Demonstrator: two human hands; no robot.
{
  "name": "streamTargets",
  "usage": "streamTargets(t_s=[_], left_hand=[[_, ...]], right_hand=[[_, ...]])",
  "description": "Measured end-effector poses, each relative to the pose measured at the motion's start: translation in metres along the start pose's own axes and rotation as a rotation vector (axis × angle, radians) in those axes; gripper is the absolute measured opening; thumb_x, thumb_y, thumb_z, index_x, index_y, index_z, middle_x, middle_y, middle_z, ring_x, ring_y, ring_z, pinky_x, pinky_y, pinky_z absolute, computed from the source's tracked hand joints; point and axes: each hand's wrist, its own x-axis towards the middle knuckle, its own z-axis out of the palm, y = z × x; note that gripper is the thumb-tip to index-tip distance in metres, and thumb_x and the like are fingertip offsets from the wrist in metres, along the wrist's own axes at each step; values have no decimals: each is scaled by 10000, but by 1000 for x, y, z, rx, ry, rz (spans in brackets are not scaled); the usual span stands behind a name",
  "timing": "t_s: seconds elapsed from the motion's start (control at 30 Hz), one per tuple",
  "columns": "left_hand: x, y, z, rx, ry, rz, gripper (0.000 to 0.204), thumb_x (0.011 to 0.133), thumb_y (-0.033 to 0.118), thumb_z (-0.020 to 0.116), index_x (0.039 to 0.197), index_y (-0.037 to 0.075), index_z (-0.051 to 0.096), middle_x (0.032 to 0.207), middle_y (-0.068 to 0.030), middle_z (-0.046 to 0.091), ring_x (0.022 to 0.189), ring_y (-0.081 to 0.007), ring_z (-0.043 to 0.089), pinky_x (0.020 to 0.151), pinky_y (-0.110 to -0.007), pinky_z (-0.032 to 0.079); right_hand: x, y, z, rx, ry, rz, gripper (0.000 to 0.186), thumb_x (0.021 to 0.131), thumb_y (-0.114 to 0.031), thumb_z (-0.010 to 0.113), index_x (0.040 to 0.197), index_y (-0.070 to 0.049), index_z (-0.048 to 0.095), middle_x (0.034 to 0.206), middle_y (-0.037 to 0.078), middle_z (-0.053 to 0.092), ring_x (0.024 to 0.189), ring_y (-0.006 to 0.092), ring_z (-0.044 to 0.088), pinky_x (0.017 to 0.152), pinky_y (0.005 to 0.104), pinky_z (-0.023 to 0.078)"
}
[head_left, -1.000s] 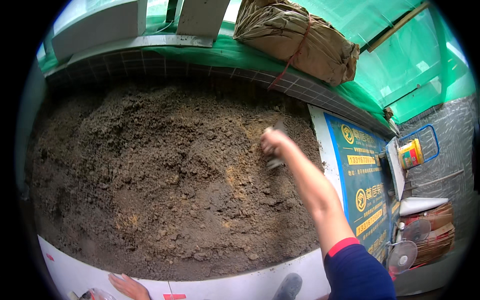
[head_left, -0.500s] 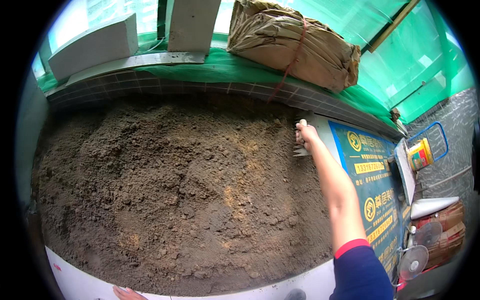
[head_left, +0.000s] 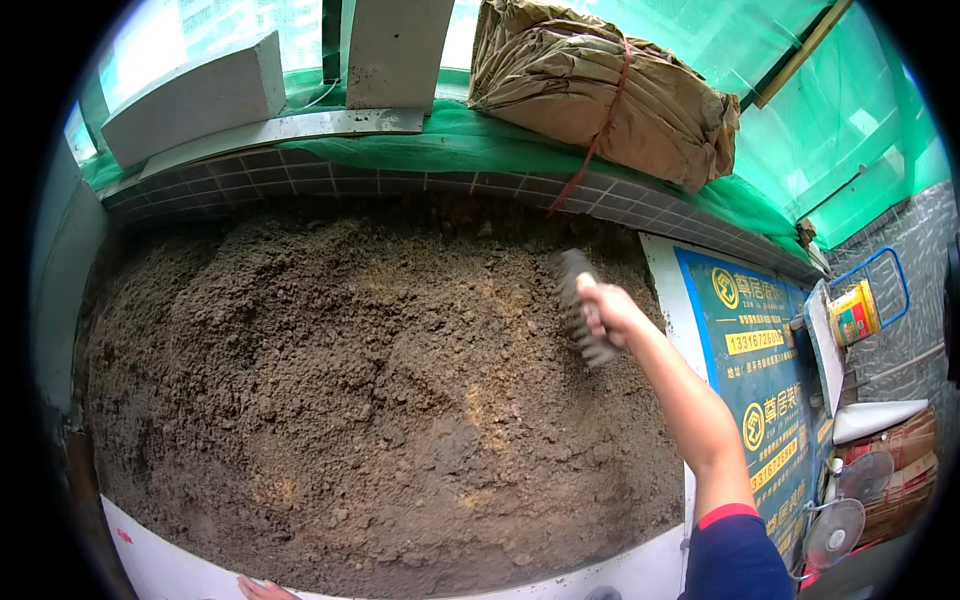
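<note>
Trowel (head_left: 592, 343), toothed, seemingly stiff and light, best taken by its pale handle (head_left: 585, 283), was at the far right of the sand (head_left: 350, 400), gripped in the curled right hand (head_left: 614, 314); left hand (head_left: 264, 590), near left, was too cropped to judge.

Right hand (head_left: 610, 316) grips toothed trowel (head_left: 577, 285) over brown mix (head_left: 350, 400); left hand (head_left: 264, 591) at pale edging (head_left: 180, 574).

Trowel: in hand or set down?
In hand: the right hand is closed round the trowel, its blade over the brown mix. Cannot tell whether the blade touches the mix.
</note>
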Motion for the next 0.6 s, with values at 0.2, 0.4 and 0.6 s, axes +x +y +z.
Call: streamTargets(t_s=[0.2, 0.4, 0.6], left_hand=[[5, 28, -6, -52, 10, 19, 563, 1044, 236, 483, 1480, -95, 347, 1486, -288, 421, 1372, -422, 412, 1135, -490, 352], [6, 11, -11, 40, 106, 64, 544, 1041, 232, 507, 1460, -94, 388, 1459, -278, 457, 1343, -410, 457, 1107, -471, 398], [8, 0, 7, 73, 144, 123, 556, 1034, 226, 520, 1460, -104, 386, 1458, -276, 461, 1347, -424, 451, 1113, -481, 398]], right_hand=[[106, -26, 11, 642, 124, -164, 239, 1037, -332, 558, 943, -124, 486, 726, -4, 483, 540, 89, 445, 459, 262, 359], [6, -38, 105, 296, -239, -194, 184, 1026, -231, 553, 1156, -111, 501, 766, -10, 522, 516, 48, 440, 410, 224, 369], [-63, -24, 115, 154, -471, -118, 286, 1041, -255, 538, 1245, -67, 467, 757, -13, 532, 508, 30, 455, 411, 182, 382]])
